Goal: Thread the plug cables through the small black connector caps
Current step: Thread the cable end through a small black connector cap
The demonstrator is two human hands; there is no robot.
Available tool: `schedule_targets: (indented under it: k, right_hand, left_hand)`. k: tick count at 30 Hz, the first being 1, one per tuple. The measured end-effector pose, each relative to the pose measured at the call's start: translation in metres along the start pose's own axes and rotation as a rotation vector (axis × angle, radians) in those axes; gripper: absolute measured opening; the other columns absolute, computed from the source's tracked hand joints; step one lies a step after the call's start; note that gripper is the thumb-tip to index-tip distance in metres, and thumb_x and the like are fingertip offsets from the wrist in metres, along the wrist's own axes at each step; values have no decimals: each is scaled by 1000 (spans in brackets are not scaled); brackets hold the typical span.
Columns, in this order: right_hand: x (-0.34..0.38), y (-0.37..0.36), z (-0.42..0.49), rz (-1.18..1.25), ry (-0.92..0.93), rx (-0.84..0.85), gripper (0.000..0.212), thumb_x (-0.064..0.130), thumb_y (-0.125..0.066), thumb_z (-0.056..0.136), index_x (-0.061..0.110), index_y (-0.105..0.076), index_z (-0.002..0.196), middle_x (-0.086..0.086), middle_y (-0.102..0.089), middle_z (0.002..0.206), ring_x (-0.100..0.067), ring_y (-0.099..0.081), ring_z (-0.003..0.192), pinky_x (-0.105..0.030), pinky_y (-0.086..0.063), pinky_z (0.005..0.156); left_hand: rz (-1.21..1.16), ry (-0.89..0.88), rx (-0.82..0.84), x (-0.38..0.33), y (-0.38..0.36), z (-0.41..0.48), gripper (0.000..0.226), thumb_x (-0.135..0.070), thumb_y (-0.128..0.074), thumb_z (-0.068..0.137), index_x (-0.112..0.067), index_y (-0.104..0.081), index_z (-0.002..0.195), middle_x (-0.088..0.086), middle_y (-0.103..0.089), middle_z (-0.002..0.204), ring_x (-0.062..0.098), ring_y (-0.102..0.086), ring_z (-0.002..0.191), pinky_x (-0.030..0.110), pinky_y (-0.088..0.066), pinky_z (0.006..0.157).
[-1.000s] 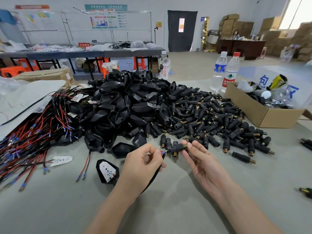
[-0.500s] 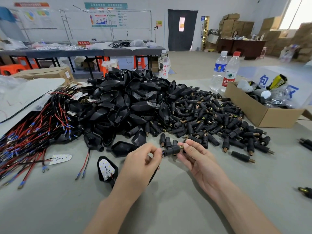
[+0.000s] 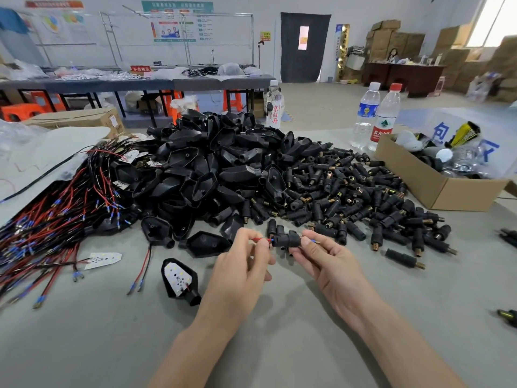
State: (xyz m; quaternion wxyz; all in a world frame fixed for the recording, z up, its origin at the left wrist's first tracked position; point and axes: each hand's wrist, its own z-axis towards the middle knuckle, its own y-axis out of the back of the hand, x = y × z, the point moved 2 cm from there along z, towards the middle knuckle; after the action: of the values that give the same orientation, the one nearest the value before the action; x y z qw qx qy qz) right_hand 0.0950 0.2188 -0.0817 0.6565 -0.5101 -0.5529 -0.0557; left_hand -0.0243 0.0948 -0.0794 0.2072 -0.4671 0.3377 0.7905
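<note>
Crosswise over the surface (image 3: 112,345), the cap (image 3: 286,241) sits pinched in the right hand (image 3: 327,261) grip; the left hand (image 3: 240,264) pinches the red cable (image 3: 261,240) entering its left end.

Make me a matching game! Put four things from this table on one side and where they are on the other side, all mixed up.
Things:
1. small black connector cap
2. red wire
3. cardboard box
4. white LED board

Places:
A. lying flat on the table, left of both hands
B. pinched by the left hand
C. at the far right, full of odds and ends
D. held by the right hand

Pairs: 1-D, 2-B, 3-C, 4-A
</note>
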Motion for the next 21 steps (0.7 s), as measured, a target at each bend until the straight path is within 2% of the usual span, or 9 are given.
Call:
schedule_targets:
  k: [3, 7, 10, 14, 17, 21]
  right_hand:
    - [0, 0, 0, 13, -1, -15, 29, 4, -68, 77, 0, -65, 105, -17, -75, 91, -18, -75, 77, -19, -59, 67]
    - [0, 2, 0, 2, -1, -33, 17, -1, -63, 88, 0, -66, 105, -16, -76, 91, -19, -75, 78, -19, -59, 67]
    - [0, 3, 0, -19, 2, -31, 17, 0, -64, 87, 0, -66, 105, -15, -76, 90, -18, -75, 79, -18, -58, 68]
    - [-1, 3, 0, -6, 6, -30, 21, 2, -66, 85, 0, -66, 106, -15, -76, 91, -18, -75, 80, -18, -58, 68]
    - [-1, 3, 1, 22, 4, -30, 26, 4, -68, 80, 0, -66, 106, -15, -76, 91, -17, -75, 78, -17, -58, 67]
    - [-3, 3, 0, 10, -12, 0, 24, 3, -67, 84, -3, -65, 108, -16, -76, 92, -16, -75, 77, -17, -58, 67]
  left_hand:
    - [-48, -15, -12, -3, 1, -1, 14, -39, -42, 105, -37, -53, 95, -11, -71, 90, 12, -71, 70, 28, -58, 63]
    - [-115, -24, -26, -8, 0, -1, 15, -34, -46, 105, -36, -57, 96, -8, -69, 88, 15, -72, 76, 29, -58, 62]
    - [-252, 11, -52, -12, 0, -1, 9, -34, -50, 102, -38, -57, 99, -5, -71, 94, 20, -72, 76, 28, -58, 61]
    - [-366, 88, -24, -11, 3, 3, 11, -25, -50, 105, -22, -56, 96, 4, -73, 91, 25, -74, 80, 27, -57, 64]
    - [-366, 86, -12, -12, 4, 4, 13, -20, -51, 104, -18, -56, 93, 6, -74, 90, 22, -74, 81, 25, -57, 65]
    - [-235, 47, -11, -11, 5, 3, 16, -21, -57, 101, -26, -60, 86, 0, -73, 85, 15, -71, 79, 20, -55, 66]
